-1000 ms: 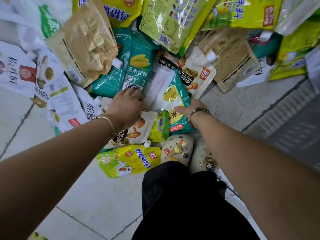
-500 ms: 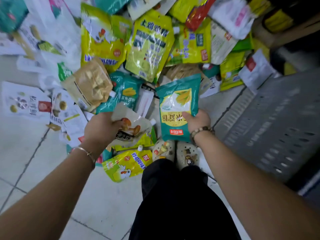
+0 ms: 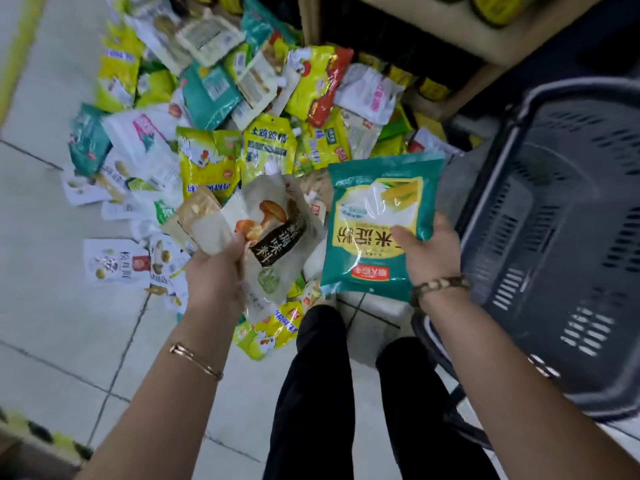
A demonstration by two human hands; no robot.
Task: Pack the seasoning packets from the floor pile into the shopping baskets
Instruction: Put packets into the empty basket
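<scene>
The fingers of your left hand (image 3: 211,271) are curled tight round the lower part of a white mushroom packet (image 3: 273,233), held up off the floor. A tan packet (image 3: 198,213) sits just at its 10 o'clock, and I cannot tell whether it is in that grip or lying on the pile. The fingers of your right hand (image 3: 433,251) are clamped on the corner of one teal corn packet (image 3: 377,223), thumb on the front, the rest hidden behind. That teal packet hangs in the air between the pile and the grey shopping basket (image 3: 512,216), which stands at your 3 o'clock, near your right wrist. No packet shows in the part of the basket you can see, so I judge the packing barely begun. Count: two packets surely lifted, one basket in view. The floor pile (image 3: 221,157) spreads from 10 to 12 o'clock. Its packets overlap too much for an exact count, but well over twenty are left, mostly yellow, teal and white. One more yellow packet (image 3: 273,332) lies beside your legs.
</scene>
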